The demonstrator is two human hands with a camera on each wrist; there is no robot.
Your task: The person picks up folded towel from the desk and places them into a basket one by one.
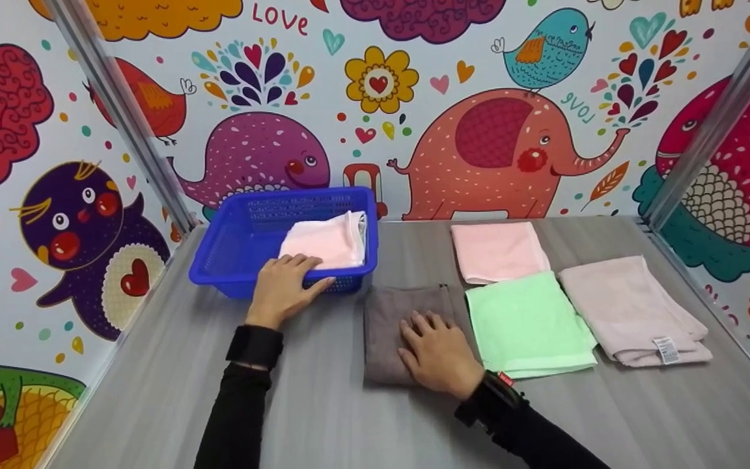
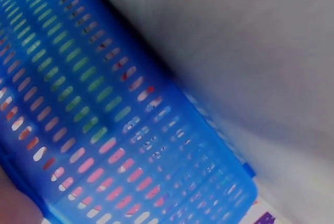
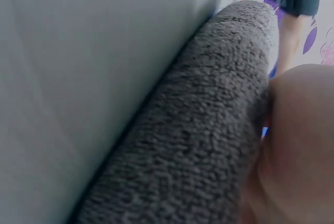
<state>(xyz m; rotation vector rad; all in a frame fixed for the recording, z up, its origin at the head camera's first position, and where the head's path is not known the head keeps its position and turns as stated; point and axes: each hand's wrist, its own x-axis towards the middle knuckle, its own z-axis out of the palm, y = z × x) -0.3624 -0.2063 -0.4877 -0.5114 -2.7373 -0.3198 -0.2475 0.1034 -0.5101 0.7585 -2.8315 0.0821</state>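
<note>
Right hand [image 1: 439, 355] flat, fingers straight, pressing the folded grey towel [image 1: 393, 332]; its long axis runs toward the table's back edge. Left hand [image 1: 284, 286] rests open on the blue basket [image 1: 232, 251] rim near the back-left corner.

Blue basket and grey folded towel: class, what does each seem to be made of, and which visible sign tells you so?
The blue slotted basket looks like moulded plastic: a smooth, slightly glossy wall pierced by even rows of slots, seen close in the left wrist view. The grey folded towel looks like terry cloth, probably cotton or microfibre: the right wrist view shows a matte, nubbly looped pile.
</note>
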